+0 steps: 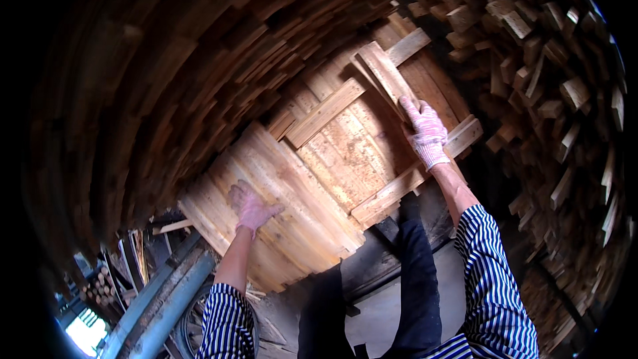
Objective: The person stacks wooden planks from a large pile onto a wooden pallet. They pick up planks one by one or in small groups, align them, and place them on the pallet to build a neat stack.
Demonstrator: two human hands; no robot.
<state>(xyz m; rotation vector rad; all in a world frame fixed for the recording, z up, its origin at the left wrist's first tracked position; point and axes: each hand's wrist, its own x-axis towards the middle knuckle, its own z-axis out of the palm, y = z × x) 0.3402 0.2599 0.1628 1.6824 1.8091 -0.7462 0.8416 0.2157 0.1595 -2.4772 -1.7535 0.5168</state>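
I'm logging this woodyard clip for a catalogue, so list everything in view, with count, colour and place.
Short plank: one, pale brown, upper centre, gripped at its lower end by the right hand.
Slatted panel with cross battens: one, tan, centre, under the plank.
Stack of flat boards: many, light tan, centre left, under the left hand.
Stacked timber offcuts: too many to count, brown, filling the top, left and right.
Metal beam: one, grey-blue, bottom left.
Dark trousers: one pair, black, bottom centre.
Striped sleeves: two, blue and white, lower edge.
Left hand: one, pinkish glove, flat on the boards.
Right hand: one, pinkish glove, on the plank.
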